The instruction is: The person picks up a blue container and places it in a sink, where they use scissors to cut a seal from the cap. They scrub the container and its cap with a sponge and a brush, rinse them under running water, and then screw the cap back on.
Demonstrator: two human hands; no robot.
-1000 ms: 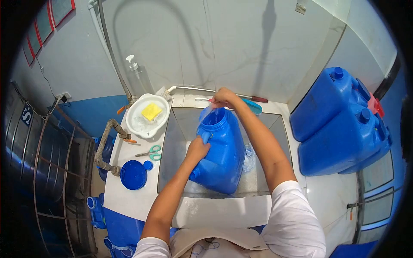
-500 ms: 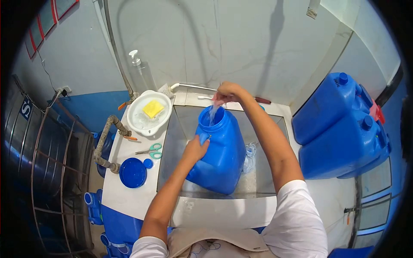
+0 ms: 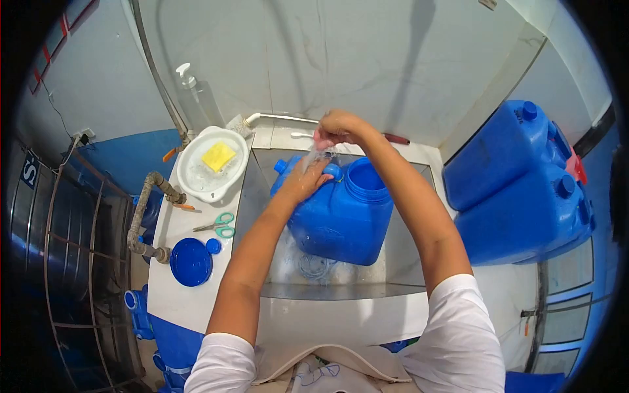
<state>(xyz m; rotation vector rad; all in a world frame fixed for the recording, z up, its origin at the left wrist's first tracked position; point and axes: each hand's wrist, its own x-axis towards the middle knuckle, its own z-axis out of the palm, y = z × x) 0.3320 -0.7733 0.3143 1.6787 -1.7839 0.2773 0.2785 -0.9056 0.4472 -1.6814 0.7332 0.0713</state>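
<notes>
A blue jug point(image 3: 341, 223) stands in the sink point(image 3: 406, 262), its wide open mouth facing up at the right. My left hand point(image 3: 303, 180) is wrapped round the handle on the jug's top, and water splashes over its fingers. Just above it, my right hand point(image 3: 341, 128) is closed on the end of the faucet, where something pink shows. Water runs down from there onto the jug and my left hand. A coil of clear tubing point(image 3: 316, 265) lies on the sink floor in front of the jug.
On the left counter are a white basin point(image 3: 190, 173) with a yellow sponge point(image 3: 217, 156), green scissors point(image 3: 224, 224), a blue lid point(image 3: 191, 262) and a small cap point(image 3: 213, 246). A pump bottle point(image 3: 200, 98) stands behind. Large blue jugs point(image 3: 517, 209) stand at right.
The jug has turned, its mouth moving from under the stream to the right. Water now falls on its handle side. My right hand stays at the faucet; the view has shifted slightly.
</notes>
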